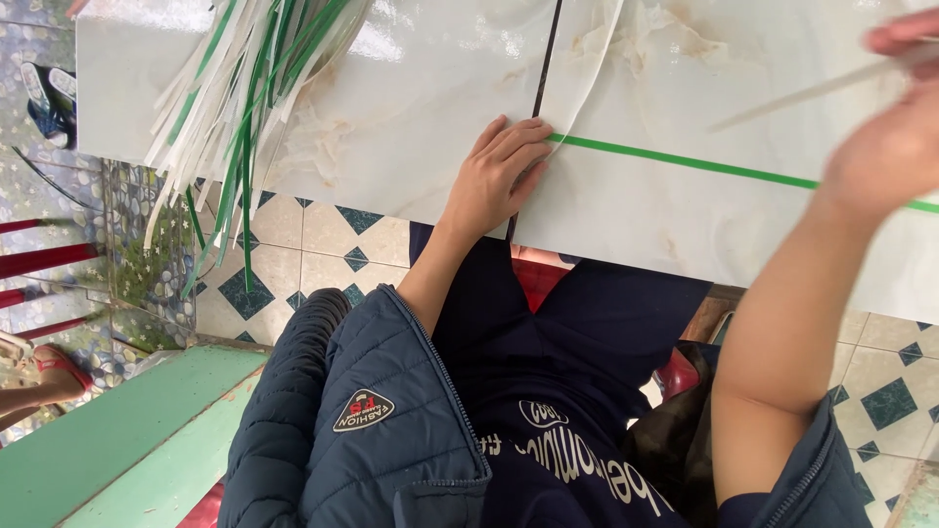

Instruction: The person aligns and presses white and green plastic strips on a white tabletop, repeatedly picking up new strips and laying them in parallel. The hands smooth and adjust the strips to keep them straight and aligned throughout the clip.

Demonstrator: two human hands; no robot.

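Note:
My left hand (497,176) lies flat on the white marble-look tabletop (421,108), fingers pressing down the end of a green strip (685,162) that runs right across the table. A white strip (595,73) curves up from the same spot. My right hand (895,127) is raised at the right edge, blurred, pinching a thin white strip (802,93) between its fingers.
A bundle of white and green strips (240,93) hangs over the table's left edge. A dark seam (541,68) splits the tabletop. Below are a tiled floor (313,244), a green bench (127,440), red bars at left and a sandalled foot (39,372).

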